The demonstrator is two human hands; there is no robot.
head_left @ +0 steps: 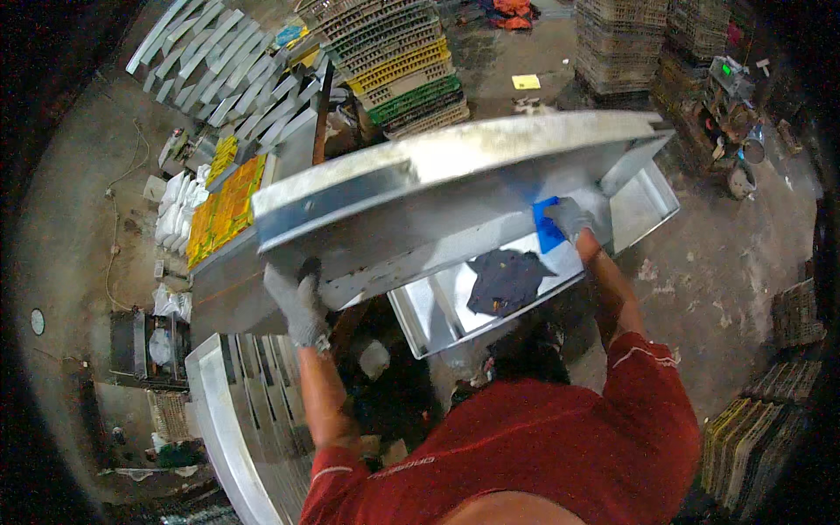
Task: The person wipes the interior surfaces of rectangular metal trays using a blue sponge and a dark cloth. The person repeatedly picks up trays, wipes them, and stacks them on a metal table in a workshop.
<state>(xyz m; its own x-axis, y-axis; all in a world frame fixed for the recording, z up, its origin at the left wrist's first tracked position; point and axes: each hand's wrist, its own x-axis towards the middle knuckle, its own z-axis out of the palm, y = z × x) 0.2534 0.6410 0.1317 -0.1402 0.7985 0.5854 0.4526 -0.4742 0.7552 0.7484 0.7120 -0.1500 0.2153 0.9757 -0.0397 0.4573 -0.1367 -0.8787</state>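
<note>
Both forearms point(327, 394) reach forward, well apart — gloved left grip point(299, 304) pointing upward, gloved right grip point(572, 218) bent leftward.

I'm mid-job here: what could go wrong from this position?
The tilted metal trough might slip: the left grip is at its left end, while the right grip holds a flat blue piece. If it dropped, it could strike the open tray or dark cloth-like bundle below. The bare right forearm could scrape the tray's edge.

Workshop for sure, industrial kind: tall crate stack point(398, 66), metal channels point(210, 66) piled left of stack, more crates point(619, 44) right of it, stained floor point(717, 262).
</note>
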